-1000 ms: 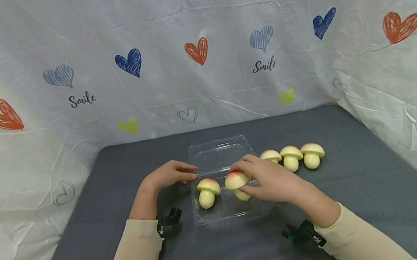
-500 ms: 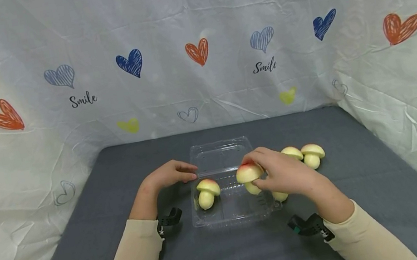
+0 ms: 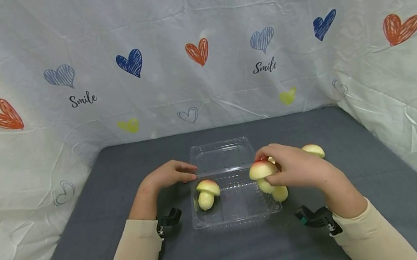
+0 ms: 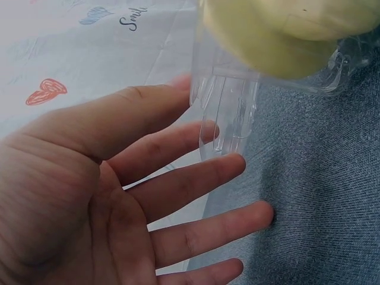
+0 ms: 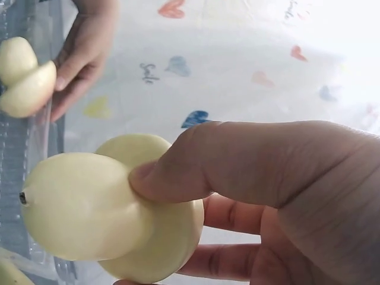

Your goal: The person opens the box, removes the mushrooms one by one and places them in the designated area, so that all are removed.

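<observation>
A clear plastic clamshell box (image 3: 236,218) lies with its lid (image 3: 221,155) folded back. My right hand (image 3: 297,168) pinches a pale yellow mushroom (image 3: 262,170) with a reddish cap over the box's right side; in the right wrist view, the thumb presses where the held mushroom's stem (image 5: 83,205) meets its cap. One mushroom (image 3: 207,193) sits in the box's left part. My left hand (image 3: 170,174) is at the back left corner, its fingers extended in the left wrist view and its thumb at the plastic edge. Below the held mushroom shows another mushroom's stem (image 3: 280,194), partly hidden.
Another mushroom (image 3: 313,150) lies on the dark grey cloth (image 3: 135,160) at the right, mostly behind my right hand. A bit of yellow cap shows beside my right fingers. A white curtain (image 3: 167,81) with printed hearts surrounds the table.
My right hand has moved right with the mushroom, from the middle of the box to its right side. A stem near the right edge has come into sight. The left hand stays put.
</observation>
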Motion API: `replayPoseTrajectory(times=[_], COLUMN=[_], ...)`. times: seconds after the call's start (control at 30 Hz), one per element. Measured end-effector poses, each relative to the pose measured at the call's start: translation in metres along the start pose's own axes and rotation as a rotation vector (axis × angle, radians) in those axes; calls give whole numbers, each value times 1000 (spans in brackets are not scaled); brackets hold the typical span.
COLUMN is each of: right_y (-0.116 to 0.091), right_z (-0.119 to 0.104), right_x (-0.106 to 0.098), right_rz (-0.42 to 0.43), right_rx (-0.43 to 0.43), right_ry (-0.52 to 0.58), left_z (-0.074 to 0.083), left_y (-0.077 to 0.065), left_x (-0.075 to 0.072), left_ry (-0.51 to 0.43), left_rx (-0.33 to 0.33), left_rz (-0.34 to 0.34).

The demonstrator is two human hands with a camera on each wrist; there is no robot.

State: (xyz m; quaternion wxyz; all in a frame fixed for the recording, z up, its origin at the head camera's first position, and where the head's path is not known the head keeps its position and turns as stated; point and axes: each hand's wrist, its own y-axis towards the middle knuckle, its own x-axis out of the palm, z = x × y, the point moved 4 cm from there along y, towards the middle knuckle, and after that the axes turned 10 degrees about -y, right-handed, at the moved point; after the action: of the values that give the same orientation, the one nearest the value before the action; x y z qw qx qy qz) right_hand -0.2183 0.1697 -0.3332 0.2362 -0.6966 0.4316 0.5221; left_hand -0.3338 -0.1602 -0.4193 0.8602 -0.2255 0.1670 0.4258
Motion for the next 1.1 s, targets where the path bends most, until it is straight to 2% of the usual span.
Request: replayPoseTrajectory(times=[0.3, 0.5, 0.9, 1.1], right_y=[-5, -10, -16, -18], right_z=[11, 21, 35, 42], right_x=[-6, -12, -19, -20], right_rz=[-24, -43, -100, -158], right_rx=[25, 102, 159, 184], right_ry=[24, -30, 36, -4], left_z=[0, -1, 0, 0], left_y=[0, 0, 0, 0], left_x=[0, 0, 0, -1], left_ry=[9, 5, 12, 22], left_rx=[-8, -3, 4, 8], left_rz=[0, -3, -7, -14])
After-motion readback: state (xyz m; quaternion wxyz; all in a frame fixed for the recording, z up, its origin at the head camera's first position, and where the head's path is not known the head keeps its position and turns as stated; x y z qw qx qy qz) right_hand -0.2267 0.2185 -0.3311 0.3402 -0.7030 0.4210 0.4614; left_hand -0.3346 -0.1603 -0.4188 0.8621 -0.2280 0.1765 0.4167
